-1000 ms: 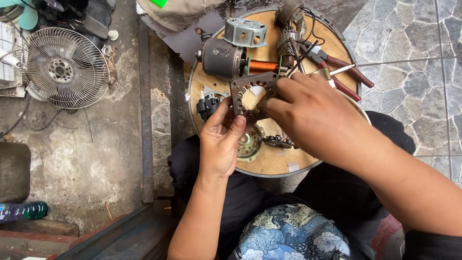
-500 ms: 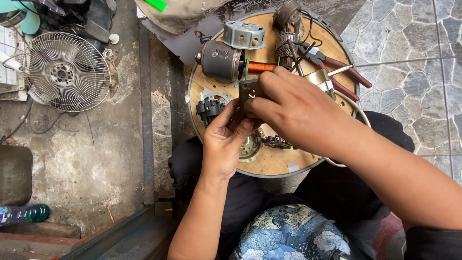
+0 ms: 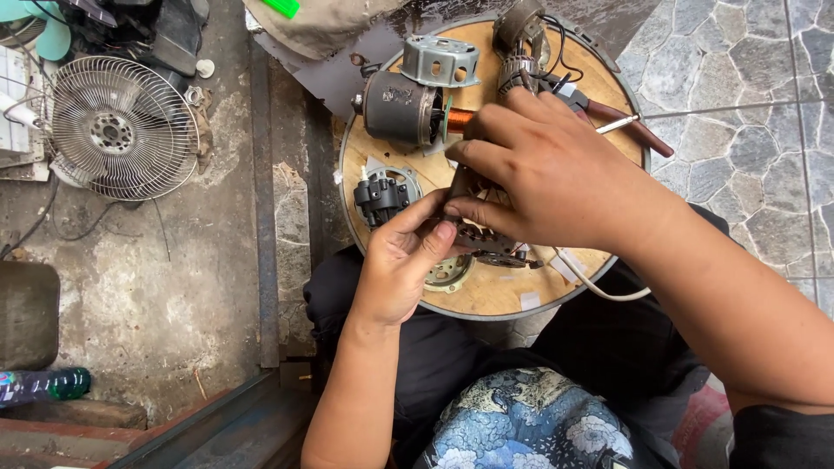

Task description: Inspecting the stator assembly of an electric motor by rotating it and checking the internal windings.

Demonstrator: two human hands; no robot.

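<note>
Motor housing (image 3: 400, 106) lies on round board (image 3: 495, 300); fan guard (image 3: 122, 128) left of it.

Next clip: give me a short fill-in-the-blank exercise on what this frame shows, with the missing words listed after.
1. Both hands, the left hand and the right hand, meet on one small dark metal part over a ____ wooden board.
2. The wire fan guard lies on the concrete floor to the ____ of the board.
3. The red-handled pliers lie at the board's ____ edge.
4. A copper-coloured coil shows on the grey motor, which lies ____ the hands in the picture.

Missing words: round; left; right; above
</note>
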